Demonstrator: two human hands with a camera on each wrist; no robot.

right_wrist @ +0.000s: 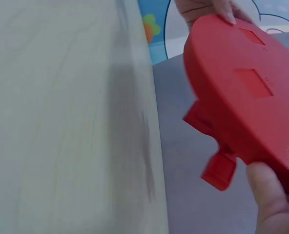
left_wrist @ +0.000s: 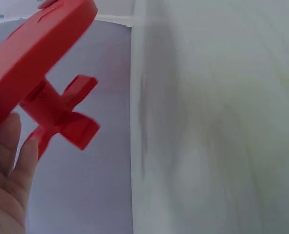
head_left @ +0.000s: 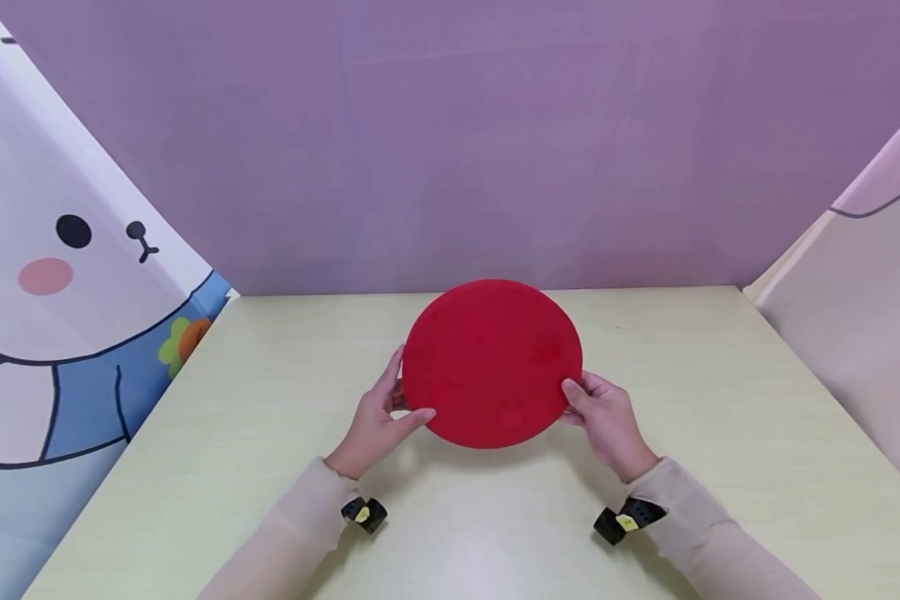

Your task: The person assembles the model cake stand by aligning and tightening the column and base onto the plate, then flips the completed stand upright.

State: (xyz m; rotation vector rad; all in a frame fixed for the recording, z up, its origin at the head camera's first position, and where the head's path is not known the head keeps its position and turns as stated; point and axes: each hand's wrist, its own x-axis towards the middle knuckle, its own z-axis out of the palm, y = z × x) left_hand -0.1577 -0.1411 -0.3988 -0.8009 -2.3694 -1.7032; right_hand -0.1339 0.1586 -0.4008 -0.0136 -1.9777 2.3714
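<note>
Both hands hold a small red round-topped pedestal table (head_left: 492, 358), its flat top tilted toward the head camera. My left hand (head_left: 371, 432) grips the lower left rim, thumb over the top and fingers behind it. On the right rim, my right hand (head_left: 609, 423) pinches the edge, its thumb on the top face. The left wrist view shows a short column (left_wrist: 46, 103) under the disc, ending in splayed feet (left_wrist: 81, 129). Shallow square recesses (right_wrist: 254, 83) mark the top in the right wrist view. In the head view the disc hides the column and feet.
A pale wood-grain tabletop (head_left: 285, 358) lies beneath the hands. Behind it rises a purple backdrop (head_left: 450, 150), with a cartoon-printed cloth (head_left: 82, 317) on the left and a pale cloth (head_left: 862, 317) on the right. Black wrist cameras (head_left: 367, 514) sit at both cuffs.
</note>
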